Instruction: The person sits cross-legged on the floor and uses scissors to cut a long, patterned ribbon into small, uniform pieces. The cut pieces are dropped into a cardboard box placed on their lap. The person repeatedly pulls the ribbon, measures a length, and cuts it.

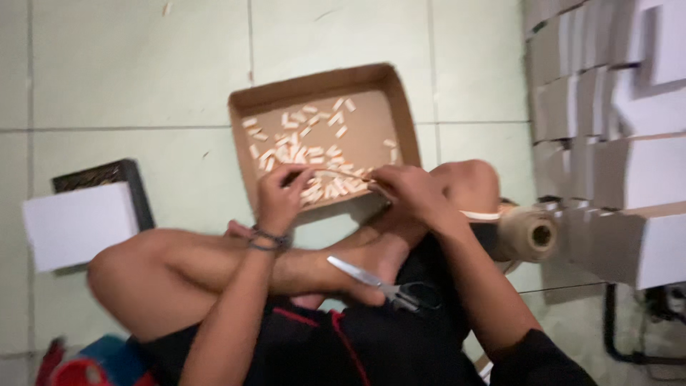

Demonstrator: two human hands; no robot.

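We note both hands meeting over the near edge of a shallow cardboard tray (400,107). The left hand (280,196) has its fingers curled narrow, tips pinched on one end of a thin pale strand (341,172). The right hand (413,191) is likewise closed, fingertips pinched on the other end of the same strand, which runs taut between the two sets of fingertips. Motion blur prevents us from telling whether the strand is twine or a thin stick.

Directly beneath and just beyond the fingertips lie many small pale cut pieces (304,143), scattered across the tray floor and densest close to the fingers. The tray sits on a pale green tiled floor (143,71).

Back from the left fingers, a dark bracelet (268,241) circles the wrist. Below both hands the person's bare crossed legs (186,271) span the view; a pair of scissors (379,280) with dark handles rests on the foot, blades shut, well short of either hand's fingers.

To the right of the right fingers, beside the knee, a spool of tan twine (529,234) lies on its side. Further right stands a stack of white boxes (614,107). Far to the left of the left fingers, a white box (78,225) rests against a dark crate (107,174).
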